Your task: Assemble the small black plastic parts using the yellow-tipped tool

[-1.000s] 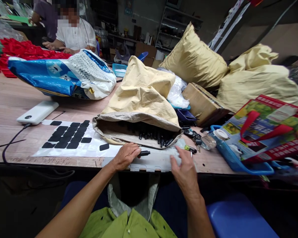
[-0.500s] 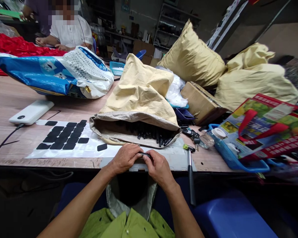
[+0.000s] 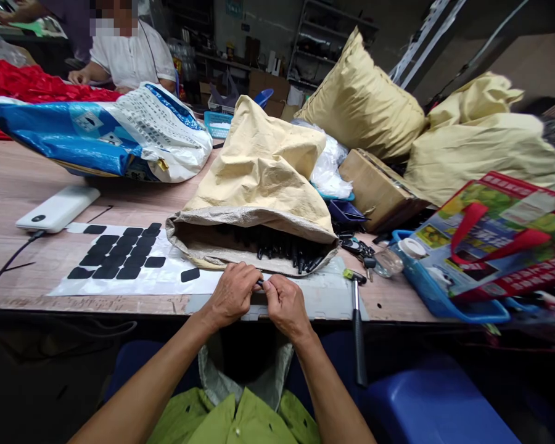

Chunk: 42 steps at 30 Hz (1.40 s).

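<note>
My left hand (image 3: 235, 292) and my right hand (image 3: 287, 305) meet at the table's front edge, fingers closed. Between their fingertips is a small black piece (image 3: 259, 283), mostly hidden, so its kind cannot be made out. Just beyond lies a cream cloth sack (image 3: 259, 166), its mouth facing me, with many slim black parts (image 3: 296, 253) inside. To the left, a white sheet (image 3: 161, 285) carries rows of black rounded-square pads (image 3: 120, 251); one single pad (image 3: 190, 275) lies nearer my left hand. Right of my hands, a hammer (image 3: 357, 327) rests with its handle over the edge.
A white power bank (image 3: 58, 209) with a cable lies left, below a blue-and-white bag (image 3: 106, 135). At right stand a blue basket (image 3: 444, 296), a printed shopping bag (image 3: 499, 246) and keys (image 3: 363, 251). Stuffed sacks (image 3: 365, 98) fill the back. Another person (image 3: 132, 58) sits across the table.
Both hands have drawn closer together, and the fingers now cover more of the black piece. The view has shifted slightly.
</note>
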Motion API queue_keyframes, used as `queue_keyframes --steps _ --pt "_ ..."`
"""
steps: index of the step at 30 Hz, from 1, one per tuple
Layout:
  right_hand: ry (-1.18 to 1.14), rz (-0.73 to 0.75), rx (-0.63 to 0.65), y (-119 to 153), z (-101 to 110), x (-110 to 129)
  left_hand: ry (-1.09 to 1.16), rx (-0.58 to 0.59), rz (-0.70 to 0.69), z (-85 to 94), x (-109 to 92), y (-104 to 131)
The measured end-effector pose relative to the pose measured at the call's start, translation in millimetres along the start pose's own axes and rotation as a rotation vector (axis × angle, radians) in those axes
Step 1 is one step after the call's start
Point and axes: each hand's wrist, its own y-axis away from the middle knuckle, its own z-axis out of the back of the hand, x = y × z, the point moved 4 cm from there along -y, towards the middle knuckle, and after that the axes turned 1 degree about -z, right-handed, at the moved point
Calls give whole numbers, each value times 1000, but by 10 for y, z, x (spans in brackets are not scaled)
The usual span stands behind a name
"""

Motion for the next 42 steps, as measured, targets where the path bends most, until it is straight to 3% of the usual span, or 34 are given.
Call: queue_keyframes --steps 3,6,10,16,24,30,34,38,40,42 --pt "-194 -71 64 -20 -6 -96 57 3 -6 20 13 0" --pt "-554 -201 205 14 -5 -233 192 4 -24 51 26 5" --pt "-862 -285 172 58 23 -361 259 -9 -2 69 58 7" --pt "-771 -268 162 34 -10 -382 257 20 -6 48 60 7" --pt "-414 -81 154 44 32 -188 154 24 0 23 47 11" --pt "-311 -18 82 48 3 -137 69 23 -21 -21 58 21" --pt "-395 -17 103 59 51 -138 100 16 -41 4 34 8" --pt "-697 -81 60 94 81 -252 214 -43 4 149 -207 175" --pt "-853 -139 -40 103 71 -352 316 10 -21 157 -423 371" --pt "-946 -185 -104 102 42 -429 402 159 -62 37 -615 614"
